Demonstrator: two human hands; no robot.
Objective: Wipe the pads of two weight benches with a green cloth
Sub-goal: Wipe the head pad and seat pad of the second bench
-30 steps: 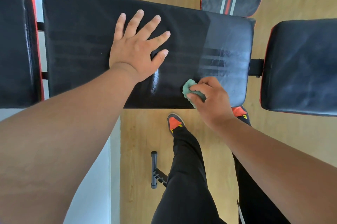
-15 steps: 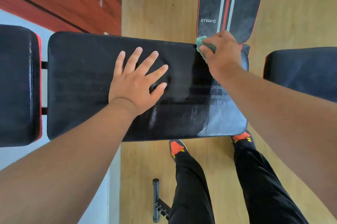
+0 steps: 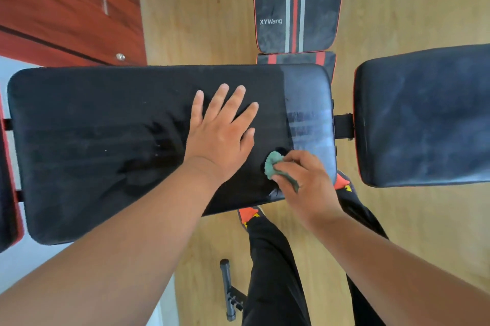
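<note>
A long black bench pad (image 3: 106,126) lies across the view below me. My left hand (image 3: 220,129) rests flat on its middle with the fingers spread. My right hand (image 3: 305,182) grips a bunched green cloth (image 3: 273,165) and presses it onto the pad near the front right edge. A paler, streaked patch (image 3: 307,118) shows on the pad's right end. A second black pad (image 3: 424,116) of the same bench sits to the right, joined by a black bracket (image 3: 343,125). Another bench's pad (image 3: 297,4) with red and grey stripes and white lettering lies beyond.
The floor (image 3: 198,7) is light wood. A red-brown wooden door (image 3: 66,7) stands at the upper left. A third black pad (image 3: 6,206) shows at the left edge. My legs and orange-black shoes (image 3: 248,215) stand under the pad's front edge, beside a black bench foot bar (image 3: 226,288).
My right hand has swept the cloth from the pad's far right corner back toward me, to the near right edge. My left hand stays flat on the pad.
</note>
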